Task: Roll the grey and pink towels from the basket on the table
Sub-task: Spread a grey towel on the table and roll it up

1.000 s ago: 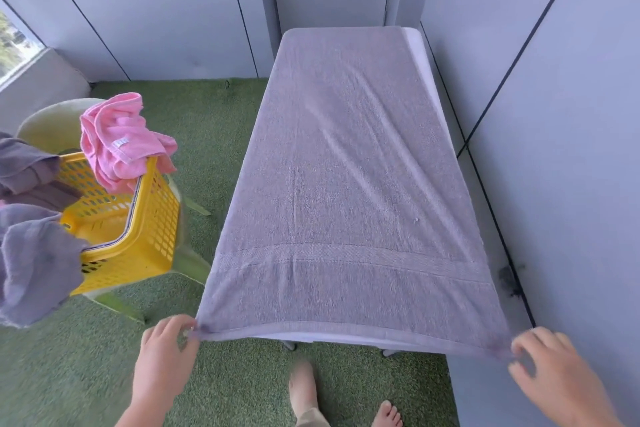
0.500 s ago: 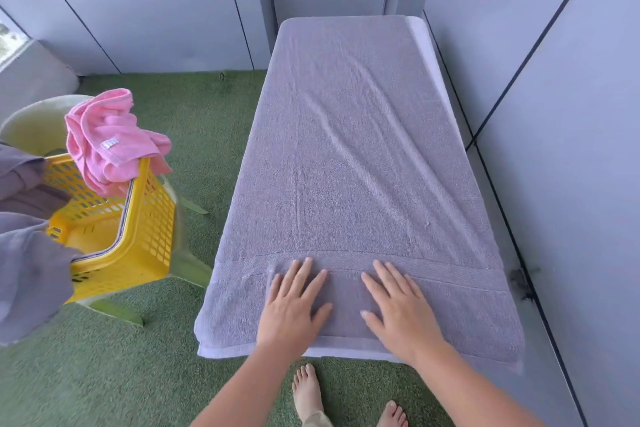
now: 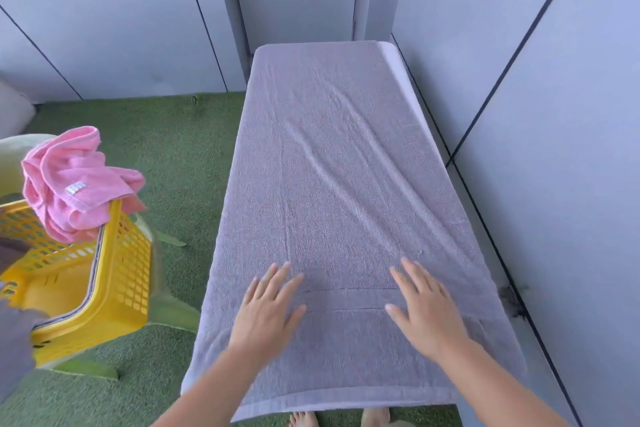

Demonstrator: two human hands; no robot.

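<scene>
A grey towel (image 3: 339,163) lies spread flat over the whole narrow table (image 3: 389,52), with slight creases running along it. My left hand (image 3: 270,308) and my right hand (image 3: 424,308) rest flat on its near part, fingers straight and spread, a hand's width apart. A pink towel (image 3: 74,180) hangs crumpled over the rim of a yellow basket (image 3: 114,281) at the left. Another grey towel (image 3: 14,354) drapes over the basket's near left corner.
The basket sits on a pale green plastic chair (image 3: 169,308) on green artificial turf (image 3: 173,156). Grey panelled walls close in behind the table and along its right side (image 3: 554,149). My bare feet (image 3: 304,419) show below the table's near edge.
My hands let go of the towel's near corners, came down flat on the towel near its front edge, then slid forward and slightly apart along it.
</scene>
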